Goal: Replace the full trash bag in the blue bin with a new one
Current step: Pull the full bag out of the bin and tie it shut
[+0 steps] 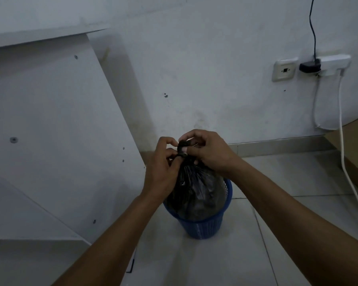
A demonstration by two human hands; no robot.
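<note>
A blue mesh bin [203,228] stands on the tiled floor near the wall. A full black trash bag [196,195] bulges out of it, its top gathered into a twisted neck. My left hand [163,170] pinches the neck from the left. My right hand [207,149] grips the top of the neck from the right, fingers curled over the knot. Both hands are above the bin. No new bag is in view.
A white cabinet panel [50,131] leans at the left, close to the bin. On the wall at the right are a socket [284,70], a black plug [309,66] and white cables [343,141] hanging to the floor. A cardboard box [355,139] sits far right.
</note>
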